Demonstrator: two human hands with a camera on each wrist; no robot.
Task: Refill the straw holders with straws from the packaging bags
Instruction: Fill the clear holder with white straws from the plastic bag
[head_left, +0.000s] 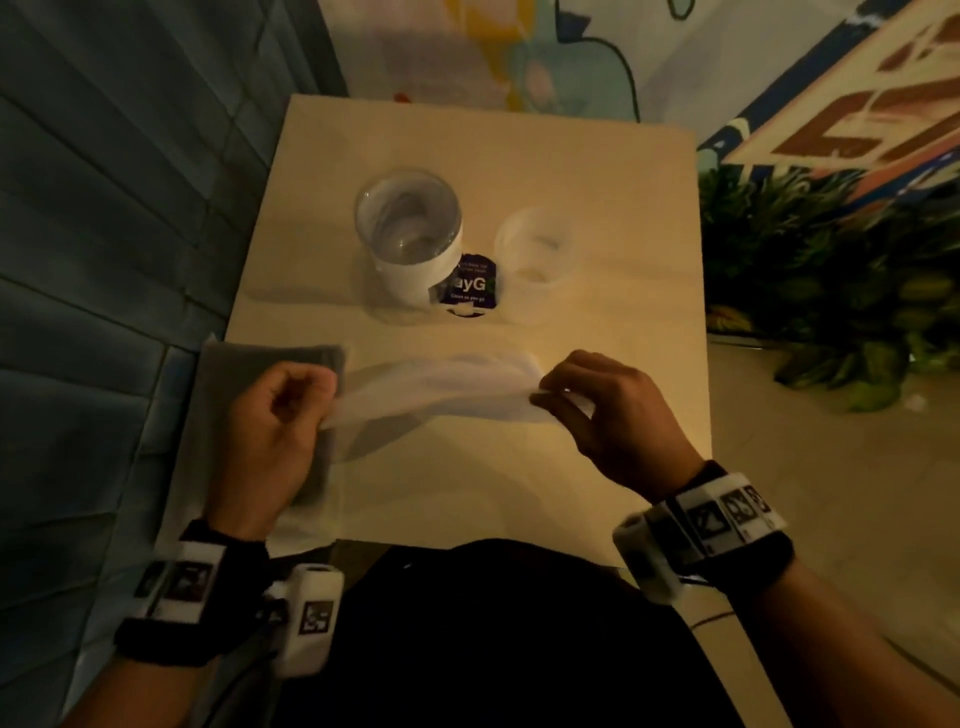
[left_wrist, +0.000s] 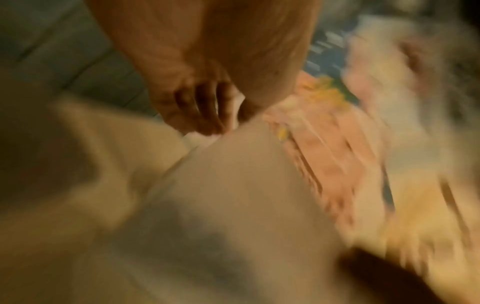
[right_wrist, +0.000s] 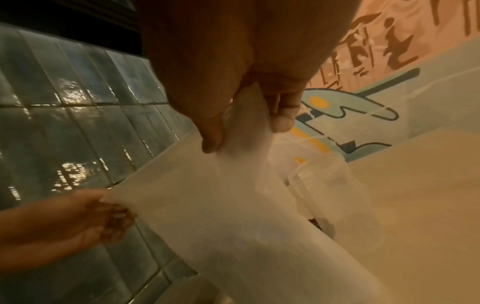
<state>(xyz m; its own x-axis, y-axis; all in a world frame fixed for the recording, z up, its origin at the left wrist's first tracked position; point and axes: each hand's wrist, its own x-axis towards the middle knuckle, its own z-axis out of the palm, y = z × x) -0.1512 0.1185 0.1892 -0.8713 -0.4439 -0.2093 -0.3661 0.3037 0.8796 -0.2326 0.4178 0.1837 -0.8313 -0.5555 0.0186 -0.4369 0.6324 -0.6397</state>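
A: Logging from the left. Left hand (head_left: 270, 415), fingers curled, pinching the left end of a packaging bag (head_left: 436, 387), which is held just above the near part of the table (head_left: 597, 171). Under that hand a second grey flat bag (head_left: 270, 358) lies at the table's left edge.

B: Handling notes for the held bag?

A: Thin translucent film, judged very light, limp and slippery; it sags between the grips. Whether straws are inside cannot be told. Best hold: a pinch on the edge seam, as now, one layer per side if the mouth is to open.

B: Centre of table?

A: Two holders standing well beyond the bag. Clear straw holder (head_left: 410, 234) with white band, looks empty, likely rigid but easy to tip. A purple tag (head_left: 470, 286) leans at its base. Just to the right of it a frosted straw holder (head_left: 535, 249), also seemingly empty.

B: Right side?

A: Right hand (head_left: 613, 410), thumb and fingers pinching the bag's right end. Plants (head_left: 831, 270) past the table edge.
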